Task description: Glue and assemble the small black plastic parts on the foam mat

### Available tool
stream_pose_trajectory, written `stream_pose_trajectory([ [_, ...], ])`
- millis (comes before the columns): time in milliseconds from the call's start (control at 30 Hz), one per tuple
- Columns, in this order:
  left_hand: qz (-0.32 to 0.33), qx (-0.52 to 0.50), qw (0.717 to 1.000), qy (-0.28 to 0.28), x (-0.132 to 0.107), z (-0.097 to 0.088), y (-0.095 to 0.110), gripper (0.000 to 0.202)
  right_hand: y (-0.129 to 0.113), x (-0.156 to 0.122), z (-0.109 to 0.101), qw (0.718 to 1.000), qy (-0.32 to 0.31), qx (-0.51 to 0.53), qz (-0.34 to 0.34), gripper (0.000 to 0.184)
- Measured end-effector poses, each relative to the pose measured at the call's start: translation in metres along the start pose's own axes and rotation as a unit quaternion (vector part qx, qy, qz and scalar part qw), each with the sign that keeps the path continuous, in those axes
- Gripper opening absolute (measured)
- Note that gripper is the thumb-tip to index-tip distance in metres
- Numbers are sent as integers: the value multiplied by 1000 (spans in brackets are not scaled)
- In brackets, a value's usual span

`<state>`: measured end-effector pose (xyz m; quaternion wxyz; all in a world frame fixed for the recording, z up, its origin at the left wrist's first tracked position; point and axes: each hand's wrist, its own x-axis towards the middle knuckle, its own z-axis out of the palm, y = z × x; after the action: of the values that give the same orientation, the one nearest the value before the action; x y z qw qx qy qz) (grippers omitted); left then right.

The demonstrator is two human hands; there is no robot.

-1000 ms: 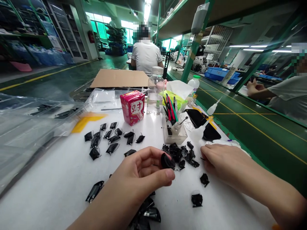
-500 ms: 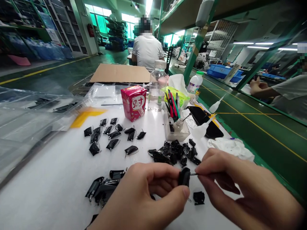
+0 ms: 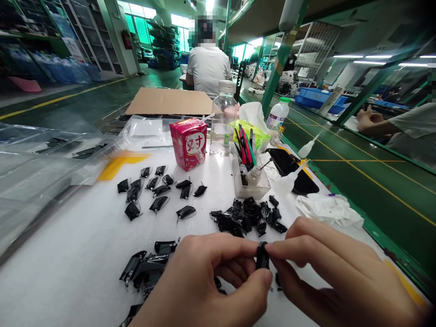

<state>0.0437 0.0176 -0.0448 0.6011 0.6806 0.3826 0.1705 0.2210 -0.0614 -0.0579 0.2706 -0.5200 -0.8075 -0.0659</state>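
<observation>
Between the thumb and fingers of my left hand (image 3: 218, 277) a small curved black plastic part (image 3: 262, 256) is held on edge. My right hand (image 3: 316, 268) is closed, its fingertips pressed together against the right side of that part. Whatever those fingertips pinch is hidden now. Just beyond both hands lies a heap of small black plastic pieces (image 3: 247, 215). A second pile of larger glossy black parts (image 3: 148, 268) sits left of my left hand, partly covered by it. One loose black piece (image 3: 278, 281) shows behind my right fingers.
Black parts with thin clear edges (image 3: 158, 204) are spread on the white tabletop (image 3: 75, 236). Behind stand a red drink carton (image 3: 188, 144), a clear bottle (image 3: 222, 131) and a tool box (image 3: 252, 188). Clear plastic trays (image 3: 51, 168) lie left. A person (image 3: 209, 63) sits ahead.
My right fingertips have moved left until they touch the black part. The thin dark pin that showed between them and the part is out of sight.
</observation>
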Motion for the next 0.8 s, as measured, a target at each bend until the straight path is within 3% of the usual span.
stream_pose_trajectory([
  [467,78,71,994,-34,3,-3,-4,19,-1,5,2,1000,15,27,3,14],
  [700,186,173,966,40,3,-1,-12,13,0,2,3,1000,19,-13,-13,12],
  [800,203,197,958,53,4,1,-16,13,0,-2,1,998,12,-50,-33,15],
])
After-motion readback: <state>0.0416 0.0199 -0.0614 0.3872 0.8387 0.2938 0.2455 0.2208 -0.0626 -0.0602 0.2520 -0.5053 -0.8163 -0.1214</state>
